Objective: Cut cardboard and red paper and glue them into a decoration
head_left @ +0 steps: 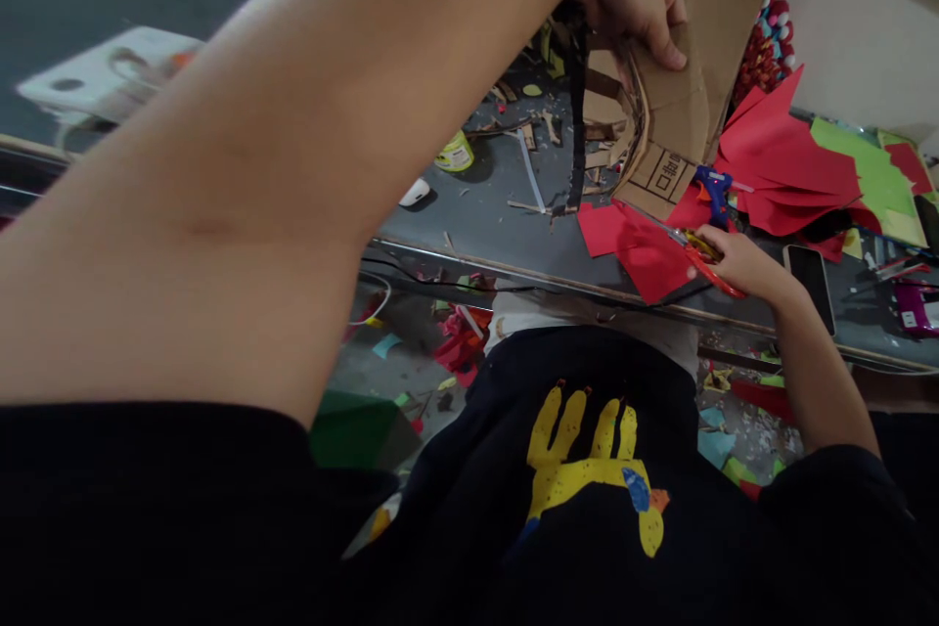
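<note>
My left hand grips the upper part of a cut piece of cardboard, thumb on its face and the other fingers behind it. The piece has a curved, layered edge and dark printing near its bottom. My right hand is closed around the orange-and-yellow handles of a pair of scissors. The blades point left and lie at the cardboard's lower edge; whether they are parted I cannot tell. Red paper lies under the blades. Just behind the scissors is a blue glue gun.
Red sheets and green paper are piled at the right, near a phone. A yellow tub and cardboard scraps lie on the grey table. A white power strip is at the far left. Paper scraps litter the floor.
</note>
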Tool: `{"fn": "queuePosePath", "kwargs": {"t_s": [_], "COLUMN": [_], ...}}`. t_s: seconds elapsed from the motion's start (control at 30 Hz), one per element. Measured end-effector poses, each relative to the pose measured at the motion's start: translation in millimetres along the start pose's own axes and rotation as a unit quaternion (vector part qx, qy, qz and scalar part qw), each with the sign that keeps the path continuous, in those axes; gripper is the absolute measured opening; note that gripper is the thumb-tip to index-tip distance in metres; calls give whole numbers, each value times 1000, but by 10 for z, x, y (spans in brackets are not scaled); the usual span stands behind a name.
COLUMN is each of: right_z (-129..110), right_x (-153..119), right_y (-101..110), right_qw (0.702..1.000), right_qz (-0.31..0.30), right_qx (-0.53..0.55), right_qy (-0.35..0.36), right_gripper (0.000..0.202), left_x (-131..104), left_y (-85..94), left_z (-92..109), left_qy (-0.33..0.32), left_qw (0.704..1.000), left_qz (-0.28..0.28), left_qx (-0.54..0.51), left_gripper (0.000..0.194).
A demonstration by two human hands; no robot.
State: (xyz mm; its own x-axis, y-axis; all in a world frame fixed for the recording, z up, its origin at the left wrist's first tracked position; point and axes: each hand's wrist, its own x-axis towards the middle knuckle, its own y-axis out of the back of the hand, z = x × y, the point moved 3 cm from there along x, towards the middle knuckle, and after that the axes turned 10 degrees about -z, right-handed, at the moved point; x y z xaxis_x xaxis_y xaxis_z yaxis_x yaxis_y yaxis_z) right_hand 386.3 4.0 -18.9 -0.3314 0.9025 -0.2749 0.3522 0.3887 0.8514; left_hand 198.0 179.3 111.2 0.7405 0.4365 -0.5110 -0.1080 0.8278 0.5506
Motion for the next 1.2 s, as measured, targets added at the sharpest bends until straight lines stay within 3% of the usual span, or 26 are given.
{"fn": "queuePosePath", "kwargs": {"t_s": [0.37,0.8,0.97,1.2], "right_z": [-97,-76,-45,-42], "right_x": [-54,-25,-23,2], "right_y": [71,-4,-1,-12], "right_qw": [1000,999,997,998], "right_qz": [-30,-30,-66,-65], "right_qx": [1,-3,3,7], "right_qy": [7,-21,-40,-22], "right_gripper": [28,41,44,43], "left_x": [-30,57,41,39], "left_y": [-148,-75,-81,-100], "left_z": [99,53,57,55], "left_qy": [-19,-6,-17,3], "left_qw": [999,999,999,1000], "left_qz": [12,-23,-28,-27], "left_qx": [-42,-22,-20,-16], "left_gripper": [48,78,83,90]}}
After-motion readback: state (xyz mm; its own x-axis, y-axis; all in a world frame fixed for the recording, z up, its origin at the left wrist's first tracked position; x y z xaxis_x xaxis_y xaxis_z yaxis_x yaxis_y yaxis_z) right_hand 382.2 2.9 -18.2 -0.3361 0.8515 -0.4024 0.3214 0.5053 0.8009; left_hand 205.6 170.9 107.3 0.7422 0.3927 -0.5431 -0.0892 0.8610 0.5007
